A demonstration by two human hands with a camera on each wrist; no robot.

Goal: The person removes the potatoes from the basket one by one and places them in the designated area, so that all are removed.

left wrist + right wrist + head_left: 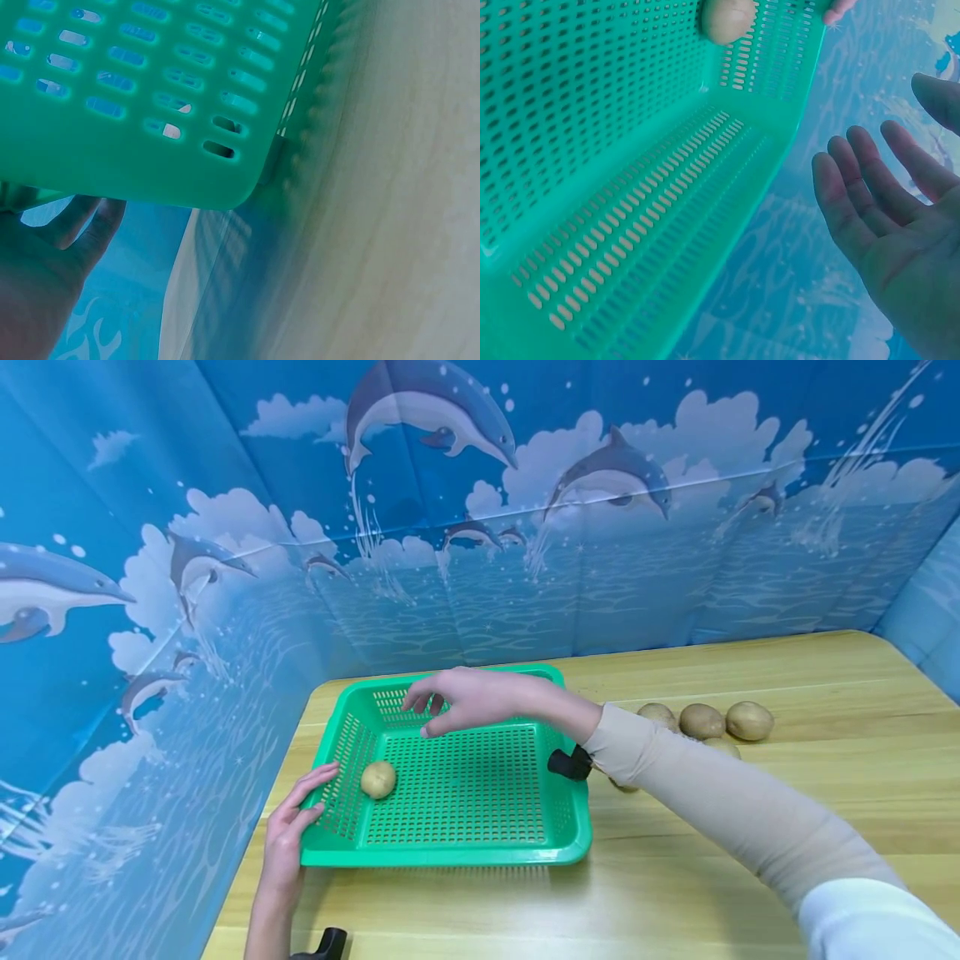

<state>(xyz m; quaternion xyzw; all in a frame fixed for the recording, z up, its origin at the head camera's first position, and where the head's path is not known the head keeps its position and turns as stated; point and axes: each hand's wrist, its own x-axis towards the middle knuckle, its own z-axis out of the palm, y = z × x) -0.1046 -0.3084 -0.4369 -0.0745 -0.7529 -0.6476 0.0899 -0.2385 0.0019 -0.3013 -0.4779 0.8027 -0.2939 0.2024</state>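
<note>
A green plastic basket [450, 857] with slotted walls sits on the table, a single potato [378, 779] lying inside near its left wall. At that left side, my left hand [286, 832] grips the rim with fingers and thumb; the left wrist view shows the same hand [45, 270] partly hidden by the basket wall [127, 172]. Over the back part of the basket hovers my right hand [476, 699], holding nothing. In the right wrist view, the right hand [900, 217] has its fingers spread and loosely bent, apart from the basket.
Several potatoes [750, 721] lie on the wooden table [825, 793] right of the basket, some partly hidden by the right forearm [720, 802]. A blue dolphin-print curtain [510, 593] hangs along the back and left. Black wrist mounts [570, 764] show at both wrists.
</note>
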